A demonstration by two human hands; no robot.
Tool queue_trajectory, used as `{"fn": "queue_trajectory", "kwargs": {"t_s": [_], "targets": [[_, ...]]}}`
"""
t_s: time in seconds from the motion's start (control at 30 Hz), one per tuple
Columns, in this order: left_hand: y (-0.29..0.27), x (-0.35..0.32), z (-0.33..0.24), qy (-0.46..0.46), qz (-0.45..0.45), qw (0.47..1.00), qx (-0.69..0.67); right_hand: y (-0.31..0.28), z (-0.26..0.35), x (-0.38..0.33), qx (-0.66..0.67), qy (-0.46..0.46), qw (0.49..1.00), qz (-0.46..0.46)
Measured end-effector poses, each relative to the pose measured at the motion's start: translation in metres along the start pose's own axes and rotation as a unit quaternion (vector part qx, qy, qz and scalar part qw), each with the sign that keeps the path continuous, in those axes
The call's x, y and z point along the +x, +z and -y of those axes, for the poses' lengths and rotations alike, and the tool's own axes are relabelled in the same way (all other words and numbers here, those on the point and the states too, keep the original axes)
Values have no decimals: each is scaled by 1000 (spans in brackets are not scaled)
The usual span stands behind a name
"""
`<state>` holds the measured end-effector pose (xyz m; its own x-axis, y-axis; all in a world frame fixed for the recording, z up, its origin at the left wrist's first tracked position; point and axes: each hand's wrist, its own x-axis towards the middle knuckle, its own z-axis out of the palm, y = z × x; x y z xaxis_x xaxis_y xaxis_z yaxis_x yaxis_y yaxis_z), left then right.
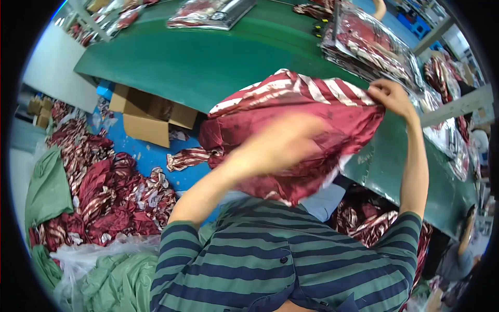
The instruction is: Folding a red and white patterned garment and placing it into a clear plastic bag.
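Pinching a corner of the maroon-and-white cloth [348, 125] at 2 o'clock, between thumb and fingers of the right hand [393, 98]. Spread near mid-view against the near edge of the green table [156, 62], pointing toward 2 o'clock, long axis running roughly from 8 to 2. Covered across its middle by the blurred left hand [296, 136]; cannot tell whether open or closed. Hard to make out amid folds toward 6 o'clock.
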<state>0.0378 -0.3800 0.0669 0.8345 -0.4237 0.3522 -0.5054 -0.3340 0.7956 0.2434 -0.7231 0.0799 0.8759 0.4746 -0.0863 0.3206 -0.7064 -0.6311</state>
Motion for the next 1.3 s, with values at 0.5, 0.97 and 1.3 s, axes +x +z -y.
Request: {"fn": "queue_trajectory", "kwargs": {"t_s": [0.5, 0.97, 1.3], "targets": [[-15, -83, 165, -102, -269, 940, 185, 136, 79, 52, -131, -70, 988, -39], [-69, -31, 104, -131, -160, 976, -64, 56, 160, 32, -137, -278, 889, -337], [-103, -77, 135, -276, 104, 955, 46, 7, 61, 16, -175, -68, 804, -564]]}}
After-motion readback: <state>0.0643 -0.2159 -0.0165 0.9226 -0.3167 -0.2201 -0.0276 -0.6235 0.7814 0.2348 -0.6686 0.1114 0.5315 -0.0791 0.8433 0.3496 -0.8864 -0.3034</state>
